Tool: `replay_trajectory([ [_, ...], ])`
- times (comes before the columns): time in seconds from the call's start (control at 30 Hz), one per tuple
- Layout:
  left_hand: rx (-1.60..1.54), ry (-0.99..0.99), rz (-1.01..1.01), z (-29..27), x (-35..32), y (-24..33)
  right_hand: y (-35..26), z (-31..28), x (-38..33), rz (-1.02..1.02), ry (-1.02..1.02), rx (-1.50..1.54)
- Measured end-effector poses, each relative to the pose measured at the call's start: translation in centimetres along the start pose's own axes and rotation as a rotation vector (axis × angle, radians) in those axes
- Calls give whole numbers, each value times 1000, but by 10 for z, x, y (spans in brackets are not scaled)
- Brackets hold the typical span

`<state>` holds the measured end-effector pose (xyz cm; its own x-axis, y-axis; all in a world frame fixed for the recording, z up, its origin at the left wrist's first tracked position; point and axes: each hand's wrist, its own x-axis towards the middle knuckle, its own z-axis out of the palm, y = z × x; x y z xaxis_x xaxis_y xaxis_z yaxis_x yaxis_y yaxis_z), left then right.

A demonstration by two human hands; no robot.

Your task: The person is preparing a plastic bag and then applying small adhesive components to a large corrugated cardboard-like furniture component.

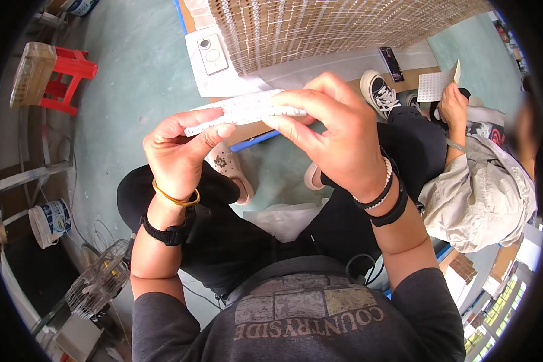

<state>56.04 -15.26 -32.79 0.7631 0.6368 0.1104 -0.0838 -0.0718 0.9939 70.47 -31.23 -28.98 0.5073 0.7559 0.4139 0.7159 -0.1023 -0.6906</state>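
A white sheet dotted with rows of small marks (247, 108) is stretched between my two hands, above my knees, and seen at a flat angle. My left hand (178, 142) pinches its left end between thumb and fingers. At the other end my right hand (332, 127) grips it, thumb below and fingers on top. What the marks are is too small to tell. Beyond my hands stands a large brown panel (320, 30) covered with rows of small pale pieces, on a low table.
On the table's white covering (295, 75) lie a pale phone (212, 54) and a dark phone (391, 64). A co-worker's hand (452, 105) at right holds a similar white sheet (434, 85). A red stool (66, 75), a white bucket (49, 222) and a fan (99, 283) stand at left.
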Motion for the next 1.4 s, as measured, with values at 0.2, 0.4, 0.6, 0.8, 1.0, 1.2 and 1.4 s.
replay_trajectory([
  [0.2, -24, -64, -60, 7, -1, 10, 7, 10, 7, -189, 51, -27],
  [0.4, -88, -127, -71, 12, 0, 9, 15, 23, 1, -240, -8, 96],
  [0.6, 84, -106, -71, 6, 3, 3, 13, 26, -4, -215, -13, 114],
  [0.8, 244, -148, 236, -4, 12, -6, 12, 20, -2, -213, -39, 149],
  [1.0, 72, -214, 116, -11, 7, -2, 9, 19, 0, -253, -71, 124],
  [1.2, 186, -269, 294, -15, 8, 1, 5, 15, 0, -208, -110, 183],
  [1.4, 211, -310, 377, -14, 6, 3, 4, 16, -2, -173, -113, 223],
])
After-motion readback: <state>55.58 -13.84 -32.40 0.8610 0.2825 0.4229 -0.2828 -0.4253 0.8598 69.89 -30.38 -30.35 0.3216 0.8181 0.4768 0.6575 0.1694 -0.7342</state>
